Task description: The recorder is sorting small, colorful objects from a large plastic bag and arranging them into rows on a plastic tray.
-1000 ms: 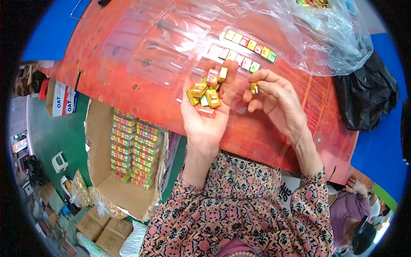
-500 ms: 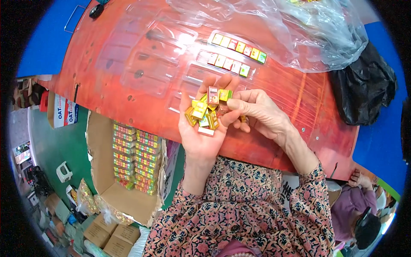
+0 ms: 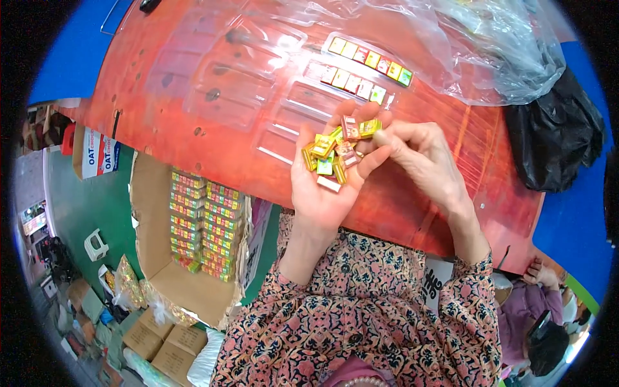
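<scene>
My left hand (image 3: 325, 197) is palm up with its fingers curled around a heap of small printed boxes (image 3: 324, 147), mostly yellow, some dark red and one showing a green face. Close against its fingers, my right hand (image 3: 429, 155) is closed in a pinch, the thumb at the edge of a small yellow-green box (image 3: 369, 128). Its other fingertips are partly hidden behind my left fingers. Just beyond the hands lies a clear plastic tray (image 3: 300, 116). Two of its slots hold rows of the same small boxes (image 3: 372, 59), in yellow, red, white and green.
More clear trays (image 3: 222, 97) lie to the left on the red table (image 3: 445, 138). Clear plastic sheeting (image 3: 477, 58) and a black bag (image 3: 554, 129) cover the far right. A cardboard carton (image 3: 149, 226) with stacked filled packs stands below left. Another person's hand (image 3: 541, 274) rests near the right edge.
Both hands and the heap appear farther right in the picture. My right thumb has shifted up from the heap's lower side to the yellow-green box. The whole view has also shifted slightly.
</scene>
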`<state>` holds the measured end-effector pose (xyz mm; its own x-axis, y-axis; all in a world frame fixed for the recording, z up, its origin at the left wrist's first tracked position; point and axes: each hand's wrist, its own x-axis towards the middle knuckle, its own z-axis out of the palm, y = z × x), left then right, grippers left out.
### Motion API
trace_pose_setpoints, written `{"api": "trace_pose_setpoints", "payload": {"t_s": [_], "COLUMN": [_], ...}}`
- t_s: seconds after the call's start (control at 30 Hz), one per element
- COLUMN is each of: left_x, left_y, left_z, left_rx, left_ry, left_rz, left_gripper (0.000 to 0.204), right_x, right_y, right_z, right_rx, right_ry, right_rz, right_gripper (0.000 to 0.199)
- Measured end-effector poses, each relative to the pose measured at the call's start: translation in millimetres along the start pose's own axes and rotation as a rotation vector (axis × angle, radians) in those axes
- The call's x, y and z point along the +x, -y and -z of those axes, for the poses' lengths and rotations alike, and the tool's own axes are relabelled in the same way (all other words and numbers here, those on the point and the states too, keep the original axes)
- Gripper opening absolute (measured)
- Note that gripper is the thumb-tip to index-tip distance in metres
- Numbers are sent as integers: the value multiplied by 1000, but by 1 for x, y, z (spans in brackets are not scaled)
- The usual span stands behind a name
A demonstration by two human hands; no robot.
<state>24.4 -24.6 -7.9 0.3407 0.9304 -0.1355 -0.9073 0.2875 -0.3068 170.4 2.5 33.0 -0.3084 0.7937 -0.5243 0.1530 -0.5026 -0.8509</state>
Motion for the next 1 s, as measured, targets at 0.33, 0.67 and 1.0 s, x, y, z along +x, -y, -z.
{"api": "trace_pose_setpoints", "payload": {"t_s": [0.33, 0.67, 1.0], "left_x": [-2, -8, -16], "left_y": [10, 13, -13], "left_z": [-5, -8, 4], "left_rx": [469, 426, 218], "left_ry": [-17, -169, -319], "left_rz": [-64, -73, -68], "left_gripper": [58, 50, 38], "right_x": [-14, -11, -7], "right_y": [4, 7, 12], "right_z": [-40, -41, -23], "right_rx": [-880, -1016, -561], "right_ry": [-234, -181, -128], "right_rz": [827, 741, 762], "right_gripper": [21, 12, 11]}}
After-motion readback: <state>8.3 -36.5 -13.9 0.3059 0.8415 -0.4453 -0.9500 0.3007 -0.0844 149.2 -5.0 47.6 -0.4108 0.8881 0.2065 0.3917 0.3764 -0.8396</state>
